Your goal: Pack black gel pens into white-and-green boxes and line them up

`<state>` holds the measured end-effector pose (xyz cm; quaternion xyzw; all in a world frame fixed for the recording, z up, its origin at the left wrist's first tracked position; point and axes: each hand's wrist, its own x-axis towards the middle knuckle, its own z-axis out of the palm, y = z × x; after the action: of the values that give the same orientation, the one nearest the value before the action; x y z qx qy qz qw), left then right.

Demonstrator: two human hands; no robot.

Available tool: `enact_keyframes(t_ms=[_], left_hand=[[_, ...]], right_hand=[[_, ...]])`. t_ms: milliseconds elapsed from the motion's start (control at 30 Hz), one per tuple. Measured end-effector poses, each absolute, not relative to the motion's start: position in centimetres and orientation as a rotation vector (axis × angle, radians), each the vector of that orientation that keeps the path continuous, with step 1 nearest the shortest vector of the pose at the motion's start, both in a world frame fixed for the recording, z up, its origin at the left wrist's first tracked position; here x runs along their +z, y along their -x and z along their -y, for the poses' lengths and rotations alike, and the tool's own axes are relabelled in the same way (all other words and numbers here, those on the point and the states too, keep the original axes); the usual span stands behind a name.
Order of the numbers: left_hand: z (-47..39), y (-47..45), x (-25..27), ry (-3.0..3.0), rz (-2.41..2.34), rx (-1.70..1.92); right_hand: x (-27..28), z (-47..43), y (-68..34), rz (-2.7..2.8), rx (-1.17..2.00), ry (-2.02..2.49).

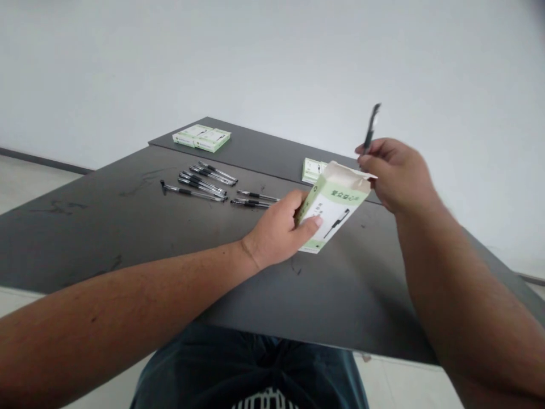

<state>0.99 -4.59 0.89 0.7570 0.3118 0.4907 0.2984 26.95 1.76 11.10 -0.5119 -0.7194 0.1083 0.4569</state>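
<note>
Head view: our left hand point(283, 230) grips an open, tilted box point(334, 207). Our right hand point(400, 173) pinches a near-upright pen point(372, 128) beside it

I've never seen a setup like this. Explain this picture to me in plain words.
There is no machine: this one picture comes from a camera worn on the person's head, looking forward and down. The left grip is simply that person's bare left hand; it holds a white-and-green box whose upper end is open. The right grip, the bare right hand, pinches one pen, roughly upright, near that opening. On the dark table lie several loose pens, and farther back are more boxes.
</note>
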Motion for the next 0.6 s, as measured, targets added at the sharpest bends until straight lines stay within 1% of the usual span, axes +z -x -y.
enact_keyframes(t_ms=[67,100,233,333,500,600], left_hand=[[4.2,-0.9,0.7,-1.964,-0.848,1.293],[4.0,-0.9,0.6,-1.944,-0.852,1.289],[3.5,-0.8,0.1,-1.923,-0.872,1.253],[3.2,-0.7,-0.2,-1.931,-0.861,1.242],[2.9,-0.7,-0.7,-1.93,-0.838,1.228],[2.8,-0.7,-0.7,-1.894,-0.817,1.23]], right_hand=[[13.4,-0.2,-26.8,1.448,0.424,1.029],[14.5,0.8,-26.4,1.397,0.445,0.926],[16.6,4.9,-23.9,1.438,0.458,0.721],[16.0,6.0,-22.8,1.587,0.408,0.72],[14.0,4.6,-22.8,1.801,0.292,0.886],[13.4,4.1,-22.6,1.875,0.302,0.918]])
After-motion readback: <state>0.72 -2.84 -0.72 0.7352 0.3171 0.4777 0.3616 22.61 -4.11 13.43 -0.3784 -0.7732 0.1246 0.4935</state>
